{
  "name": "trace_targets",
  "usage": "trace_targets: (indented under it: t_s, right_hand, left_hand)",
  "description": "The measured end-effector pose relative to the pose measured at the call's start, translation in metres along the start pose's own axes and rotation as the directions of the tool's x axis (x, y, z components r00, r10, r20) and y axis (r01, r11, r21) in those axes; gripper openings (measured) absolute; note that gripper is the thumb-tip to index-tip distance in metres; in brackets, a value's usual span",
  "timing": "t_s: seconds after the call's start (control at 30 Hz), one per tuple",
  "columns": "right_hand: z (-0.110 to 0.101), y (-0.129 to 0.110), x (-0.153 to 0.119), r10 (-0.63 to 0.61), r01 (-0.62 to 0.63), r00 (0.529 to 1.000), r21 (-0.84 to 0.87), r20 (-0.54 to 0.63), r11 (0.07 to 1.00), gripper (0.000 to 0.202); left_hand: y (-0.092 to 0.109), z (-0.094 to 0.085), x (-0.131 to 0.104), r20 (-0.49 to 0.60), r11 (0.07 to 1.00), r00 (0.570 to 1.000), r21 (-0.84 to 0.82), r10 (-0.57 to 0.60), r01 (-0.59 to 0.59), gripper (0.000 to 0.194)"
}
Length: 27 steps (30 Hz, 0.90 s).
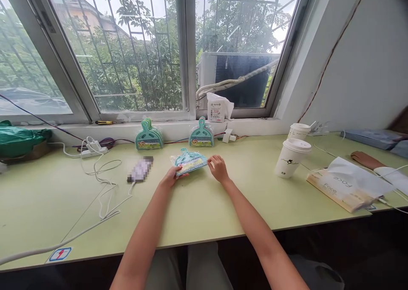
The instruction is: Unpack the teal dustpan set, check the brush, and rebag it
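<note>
Left grip [172,176] pinches the near-left edge of the wrapped teal brush pack [190,161], thumb on top; right grip [218,167] rests fingers on its right edge, closure on it unclear. Pack lies flat on the desk [223,205], mid, in front of two more standing packs [149,136] [201,134] by the window. Best handled by both edges, kept flat, clear of phone [140,169] and cable [102,184].

Teal dustpan set [190,161] with a yellow label on a pale green table [223,205], white cups [291,157].
</note>
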State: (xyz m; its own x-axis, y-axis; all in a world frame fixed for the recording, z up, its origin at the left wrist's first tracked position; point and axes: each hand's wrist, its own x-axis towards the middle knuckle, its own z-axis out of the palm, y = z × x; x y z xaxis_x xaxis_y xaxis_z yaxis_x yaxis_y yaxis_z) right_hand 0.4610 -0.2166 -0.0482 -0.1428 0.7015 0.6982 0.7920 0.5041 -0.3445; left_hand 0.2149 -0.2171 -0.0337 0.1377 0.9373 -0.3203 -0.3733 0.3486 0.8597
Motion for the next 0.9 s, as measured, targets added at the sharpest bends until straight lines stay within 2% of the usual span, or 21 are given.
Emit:
trace_targets:
  t_s: [0.07, 0.13, 0.2, 0.27, 0.37, 0.47, 0.53, 0.6, 0.67, 0.8, 0.9]
  right_hand:
    - [0.007, 0.004, -0.001, 0.07, -0.069, 0.997, 0.008, -0.046, 0.998, 0.018]
    - [0.015, 0.009, -0.003, 0.113, -0.112, 0.993, 0.02, -0.032, 0.994, 0.023]
    - [0.021, 0.013, -0.004, 0.135, -0.135, 0.991, 0.065, -0.001, 0.989, 0.023]
    - [0.025, 0.016, -0.004, 0.202, -0.199, 0.979, 0.189, 0.001, 0.962, 0.018]
    - [0.021, 0.015, -0.001, 0.295, -0.294, 0.952, 0.489, 0.078, 0.821, 0.033]
    - [0.012, 0.011, 0.002, 0.24, -0.331, 0.944, 0.679, 0.228, 0.655, 0.048]
    - [0.007, 0.009, 0.001, 0.238, -0.357, 0.934, 0.706, 0.266, 0.612, 0.044]
    - [0.006, 0.007, 0.0, 0.278, -0.389, 0.921, 0.71, 0.274, 0.587, 0.032]
    - [0.007, 0.006, 0.0, 0.323, -0.432, 0.898, 0.734, 0.298, 0.524, 0.026]
    - [0.01, 0.004, 0.001, 0.404, -0.495, 0.846, 0.797, 0.349, 0.347, 0.033]
    - [0.008, 0.003, 0.003, 0.462, -0.494, 0.825, 0.812, 0.324, 0.312, 0.037]
  left_hand:
    - [-0.001, 0.005, -0.005, 0.091, 0.999, 0.996, 0.032, -0.009, 0.007, 0.053]
    - [-0.003, 0.01, -0.01, 0.16, 0.998, 0.987, 0.07, -0.013, 0.002, 0.054]
    - [-0.004, 0.014, -0.012, 0.175, 0.995, 0.985, 0.097, -0.007, -0.01, 0.053]
    - [-0.005, 0.016, -0.012, 0.167, 0.994, 0.986, 0.11, 0.004, -0.022, 0.051]
    - [-0.006, 0.015, -0.009, 0.138, 0.993, 0.99, 0.106, 0.042, -0.057, 0.047]
    - [-0.005, 0.013, -0.005, 0.091, 0.991, 0.992, 0.087, 0.09, -0.098, 0.045]
    - [-0.006, 0.012, -0.004, 0.095, 0.993, 0.992, 0.076, 0.08, -0.087, 0.045]
    - [-0.006, 0.01, -0.004, 0.115, 0.997, 0.992, 0.064, 0.044, -0.051, 0.047]
    - [-0.006, 0.01, -0.005, 0.129, 0.998, 0.991, 0.051, 0.022, -0.028, 0.049]
    - [-0.008, 0.013, -0.007, 0.138, 0.997, 0.99, 0.072, 0.022, -0.032, 0.05]
    - [-0.011, 0.017, -0.008, 0.221, 0.987, 0.975, 0.145, 0.036, -0.069, 0.052]
